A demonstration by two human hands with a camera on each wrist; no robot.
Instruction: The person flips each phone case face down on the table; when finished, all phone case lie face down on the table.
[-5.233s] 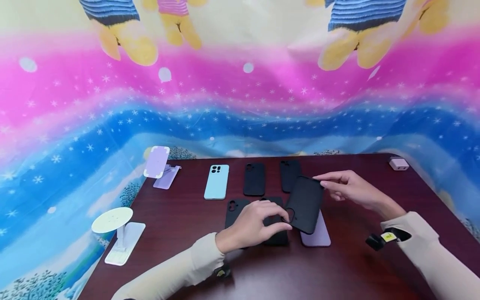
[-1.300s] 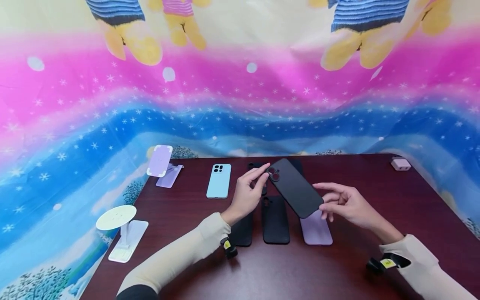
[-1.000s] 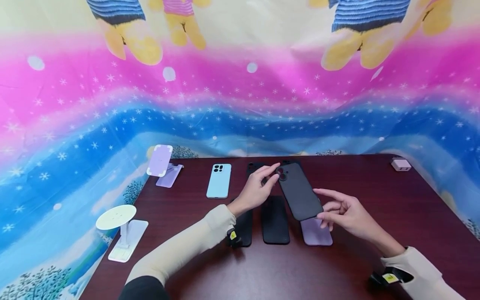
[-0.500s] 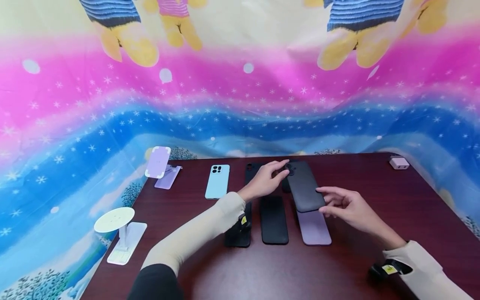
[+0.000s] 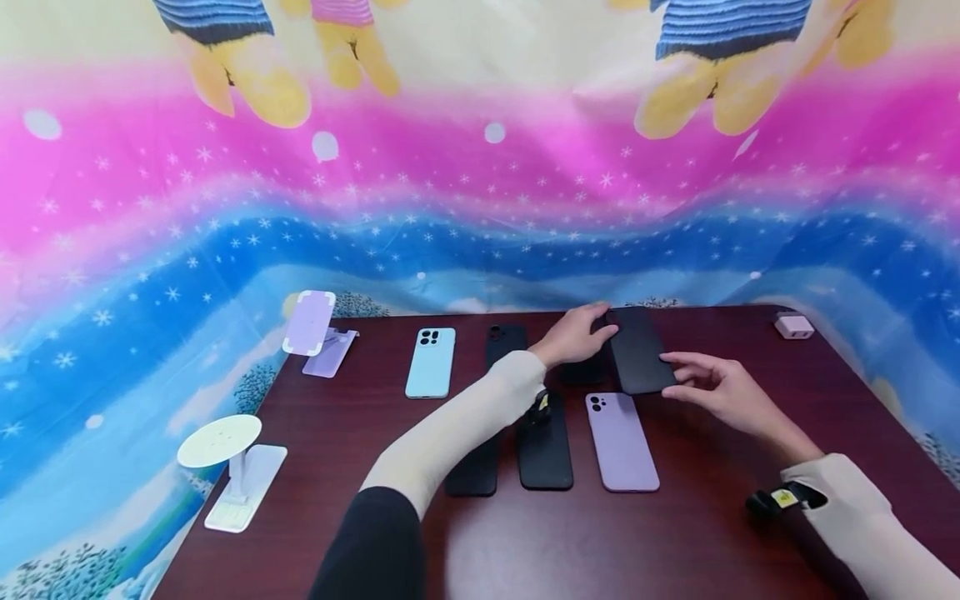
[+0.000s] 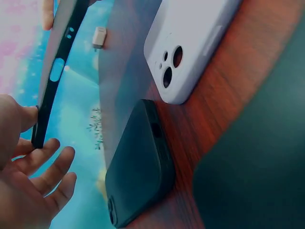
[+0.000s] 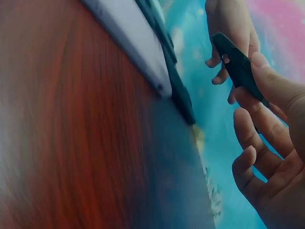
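Note:
Both hands hold a black phone case [image 5: 640, 350] above the back right part of the table. My left hand [image 5: 577, 335] pinches its far left corner between thumb and fingers. My right hand [image 5: 720, 392] grips the near right corner. In the left wrist view the edge of the held case [image 6: 57, 71] shows an oblong port slot. Just in front of it lies a lilac phone case [image 5: 622, 442], camera holes at its far end. Another black case [image 5: 585, 369] lies partly hidden under my left hand.
More black cases [image 5: 543, 450] lie left of the lilac one, partly covered by my left arm. A mint case [image 5: 431, 362] lies farther left. A lilac stand [image 5: 311, 323] and a white round-topped stand [image 5: 221, 442] stand at the left edge, a charger plug [image 5: 793, 326] at the back right.
The black case was turned over and swung upright earlier. Over the last second both hands carried it right and away from me, uncovering the lilac case.

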